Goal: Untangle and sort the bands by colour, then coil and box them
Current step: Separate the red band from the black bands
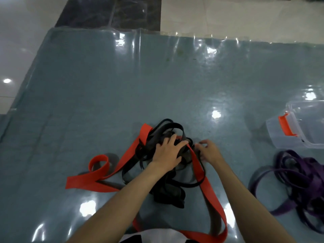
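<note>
A tangle of black bands lies in the middle of the blue-grey mat, with a wide red band threaded through it and looping out to the left and toward me. My left hand lies on top of the black tangle, fingers spread over it. My right hand sits just right of the tangle, fingertips pinching a black band beside the red strip. A separate heap of purple bands lies at the right. A clear plastic box with an orange latch stands at the right edge.
The mat is covered with glossy clear plastic that glares under the lights. White and dark floor tiles lie beyond its far edge and along its left side.
</note>
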`<action>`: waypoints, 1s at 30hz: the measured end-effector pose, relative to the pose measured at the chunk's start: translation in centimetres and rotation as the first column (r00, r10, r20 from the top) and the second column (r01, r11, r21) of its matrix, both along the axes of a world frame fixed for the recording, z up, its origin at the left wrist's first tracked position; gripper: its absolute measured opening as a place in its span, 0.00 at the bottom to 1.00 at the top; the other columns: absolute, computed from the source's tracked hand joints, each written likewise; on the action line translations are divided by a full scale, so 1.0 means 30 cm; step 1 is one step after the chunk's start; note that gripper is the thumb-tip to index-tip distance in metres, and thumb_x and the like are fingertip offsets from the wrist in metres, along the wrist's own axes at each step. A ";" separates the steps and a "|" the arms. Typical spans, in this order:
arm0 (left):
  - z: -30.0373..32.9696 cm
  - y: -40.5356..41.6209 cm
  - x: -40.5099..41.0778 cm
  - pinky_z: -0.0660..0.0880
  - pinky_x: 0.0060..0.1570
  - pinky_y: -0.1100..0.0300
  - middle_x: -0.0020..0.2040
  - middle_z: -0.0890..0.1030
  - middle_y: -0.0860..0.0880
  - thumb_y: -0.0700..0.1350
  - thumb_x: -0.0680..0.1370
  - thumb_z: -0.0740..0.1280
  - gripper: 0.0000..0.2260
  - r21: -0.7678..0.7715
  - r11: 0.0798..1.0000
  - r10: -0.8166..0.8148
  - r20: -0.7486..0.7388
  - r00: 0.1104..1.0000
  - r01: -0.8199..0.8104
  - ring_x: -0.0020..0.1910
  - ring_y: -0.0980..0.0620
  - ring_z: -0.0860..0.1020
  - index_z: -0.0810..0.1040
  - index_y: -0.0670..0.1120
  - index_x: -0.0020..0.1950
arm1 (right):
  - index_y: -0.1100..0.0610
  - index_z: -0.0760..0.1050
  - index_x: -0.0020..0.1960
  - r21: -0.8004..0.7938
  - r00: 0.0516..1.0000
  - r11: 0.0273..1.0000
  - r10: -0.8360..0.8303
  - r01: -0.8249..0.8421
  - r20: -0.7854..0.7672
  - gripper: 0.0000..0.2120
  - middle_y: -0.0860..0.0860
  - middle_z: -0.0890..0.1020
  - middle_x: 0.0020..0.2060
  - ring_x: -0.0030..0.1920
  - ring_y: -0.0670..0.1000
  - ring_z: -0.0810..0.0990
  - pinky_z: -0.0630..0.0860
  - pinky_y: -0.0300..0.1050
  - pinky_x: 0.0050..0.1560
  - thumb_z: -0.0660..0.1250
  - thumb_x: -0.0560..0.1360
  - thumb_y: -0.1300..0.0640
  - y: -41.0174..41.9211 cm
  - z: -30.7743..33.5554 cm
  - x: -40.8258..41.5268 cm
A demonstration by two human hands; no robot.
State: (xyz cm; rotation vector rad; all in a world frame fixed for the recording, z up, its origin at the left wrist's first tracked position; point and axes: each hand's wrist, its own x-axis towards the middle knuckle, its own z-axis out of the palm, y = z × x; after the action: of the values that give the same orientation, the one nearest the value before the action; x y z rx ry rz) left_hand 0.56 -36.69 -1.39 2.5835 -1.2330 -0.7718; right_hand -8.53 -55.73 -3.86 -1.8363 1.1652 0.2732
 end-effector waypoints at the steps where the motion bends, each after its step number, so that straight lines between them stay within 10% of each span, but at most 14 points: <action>1: -0.002 0.007 0.000 0.73 0.67 0.35 0.82 0.56 0.44 0.48 0.81 0.70 0.32 0.003 1.000 0.025 0.027 0.999 -0.025 0.77 0.37 0.63 0.59 0.60 0.80 | 0.63 0.76 0.63 -0.013 0.999 0.999 0.042 -0.043 -0.030 0.20 0.56 0.79 0.40 0.40 0.60 0.83 0.82 0.55 0.46 0.73 0.80 0.49 -0.004 -0.011 0.015; 6: 0.005 0.099 -0.014 0.80 0.47 0.49 0.63 0.74 0.47 0.42 0.76 0.70 0.28 -0.148 0.983 0.130 0.134 0.982 -0.110 0.53 0.43 0.81 0.66 0.57 0.73 | 0.57 0.81 0.54 -0.215 0.963 0.941 0.244 -0.263 -0.110 0.19 0.53 0.81 0.46 0.51 0.57 0.83 0.74 0.46 0.47 0.75 0.76 0.42 0.013 -0.052 0.064; 12: 0.021 0.215 -0.034 0.80 0.40 0.53 0.55 0.77 0.51 0.46 0.80 0.67 0.22 -0.276 0.908 0.322 -0.024 0.947 -0.316 0.42 0.49 0.81 0.69 0.56 0.73 | 0.62 0.77 0.48 -0.145 0.999 0.989 0.033 -0.030 0.017 0.12 0.62 0.83 0.46 0.52 0.62 0.83 0.74 0.49 0.46 0.77 0.75 0.56 0.057 -0.087 0.073; 17: 0.033 0.261 -0.015 0.78 0.62 0.49 0.66 0.80 0.48 0.42 0.81 0.69 0.20 -0.420 0.646 0.526 -0.360 0.771 -0.637 0.62 0.47 0.80 0.70 0.52 0.73 | 0.68 0.77 0.54 -0.045 0.925 0.935 -0.340 0.352 0.172 0.13 0.68 0.84 0.49 0.51 0.66 0.85 0.82 0.64 0.53 0.75 0.77 0.60 0.031 -0.040 0.015; 21: 0.057 0.326 0.007 0.80 0.58 0.40 0.58 0.81 0.50 0.39 0.81 0.67 0.19 -0.446 0.426 0.570 -0.543 0.616 -0.787 0.54 0.43 0.84 0.70 0.55 0.69 | 0.67 0.76 0.55 -0.086 0.855 0.877 -0.432 0.472 0.288 0.13 0.66 0.83 0.46 0.43 0.63 0.84 0.84 0.63 0.45 0.73 0.77 0.59 0.031 0.048 -0.041; 30: 0.109 0.489 -0.001 0.79 0.61 0.49 0.55 0.84 0.51 0.41 0.80 0.71 0.24 -0.431 0.402 0.594 -0.549 0.588 -0.808 0.55 0.51 0.83 0.73 0.52 0.75 | 0.51 0.71 0.36 -0.329 0.860 0.854 -0.232 0.404 0.454 0.16 0.49 0.77 0.32 0.34 0.51 0.75 0.66 0.47 0.34 0.66 0.81 0.47 0.154 0.220 -0.139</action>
State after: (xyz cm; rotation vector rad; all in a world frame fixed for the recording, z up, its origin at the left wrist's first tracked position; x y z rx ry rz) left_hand 0.52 -22.01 1.89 1.9440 -0.1092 -0.4009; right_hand -12.69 -51.12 2.74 -1.8839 1.2751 -0.5705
